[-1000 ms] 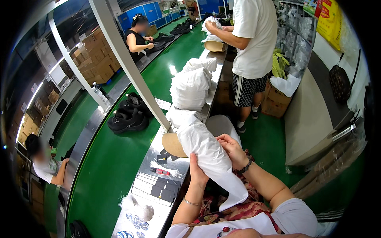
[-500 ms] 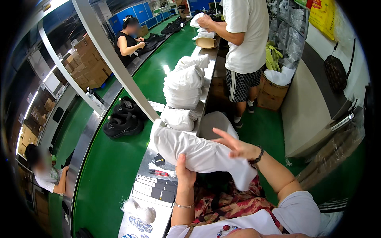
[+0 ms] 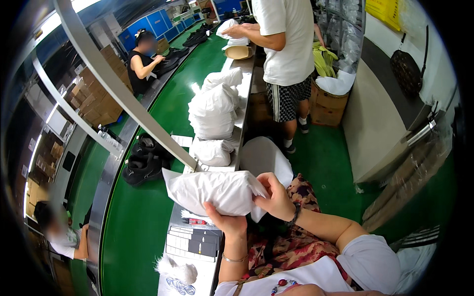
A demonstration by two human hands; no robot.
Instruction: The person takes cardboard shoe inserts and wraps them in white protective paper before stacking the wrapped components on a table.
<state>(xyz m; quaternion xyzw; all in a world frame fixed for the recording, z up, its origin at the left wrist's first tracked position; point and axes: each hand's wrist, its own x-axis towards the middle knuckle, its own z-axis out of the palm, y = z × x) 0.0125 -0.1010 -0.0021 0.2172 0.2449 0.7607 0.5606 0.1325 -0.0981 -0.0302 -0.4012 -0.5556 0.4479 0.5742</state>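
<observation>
- Head view: holding a white-wrapped bundle [image 3: 212, 191] just in front of the body, left end reaching out past the near part of the counter [image 3: 205, 277].
- Cupping the bundle from its near side with the left grip [image 3: 228, 223], thumb laid on the wrapping; pinching loose wrapping at the right end with the right grip [image 3: 276, 200].
- Mostly covered, to judge by the smooth left part; apparently not yet closed at the right end, to judge by the loose folds there. Cannot tell the contents, hidden by the wrapping.
- Lying untouched on the counter: black and white cards [image 3: 192, 241], a red tool [image 3: 195, 221], white strands [image 3: 177, 270] and blue-and-white rings [image 3: 180, 285].
- Farther along the counter: a single white bundle [image 3: 213, 152], then a stack of white bundles [image 3: 212, 111], seemingly finished, likewise hiding any contents.
- Left of these, on the green belt: black shoes [image 3: 145, 165], bare of wrapping.
- Farther right, on the floor: an open cardboard box [image 3: 328, 114], topped with white sheeting [image 3: 338, 83] and yellow-green material [image 3: 323, 61].
- Behind it: a rack filled with clear plastic bags [image 3: 345, 42], too small to tell any contents.
- Far left: stacked cardboard boxes [image 3: 101, 98]; cannot tell the contents.
</observation>
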